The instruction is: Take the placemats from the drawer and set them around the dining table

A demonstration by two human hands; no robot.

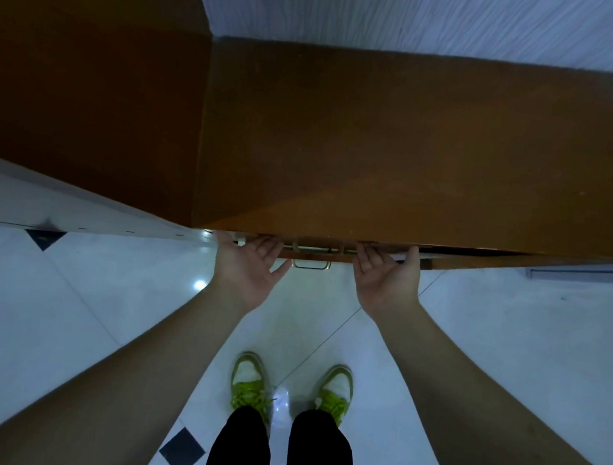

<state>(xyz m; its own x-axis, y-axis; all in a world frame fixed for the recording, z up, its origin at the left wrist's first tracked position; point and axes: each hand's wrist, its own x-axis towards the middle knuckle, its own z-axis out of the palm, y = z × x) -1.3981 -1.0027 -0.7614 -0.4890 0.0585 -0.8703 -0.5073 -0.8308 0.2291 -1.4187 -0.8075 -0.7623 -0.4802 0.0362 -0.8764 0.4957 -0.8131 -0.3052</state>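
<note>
Seen from the head camera, left to right: a tall brown panel (86,73) fills the upper left, its lower edge meeting a white ledge (52,203). Beside it a brown cabinet top (402,147) runs across to the right edge, its long axis left to right, a pale wall (436,14) behind it. Below its front edge I see the drawer (318,251), only slightly out, its long axis along the cabinet front and its face toward me, with a brass handle (311,263) at its middle. My left hand (251,268), palm up, has its fingertips tucked under the cabinet lip left of the handle; my right hand (387,279) does likewise right of it, thumb raised against the front edge. I cannot tell whether either is gripping or just touching. Placemats are not visible to me. Open white tiled floor (79,302) spreads behind both arms; green shoes (249,382) stand well back from the cabinet.
</note>
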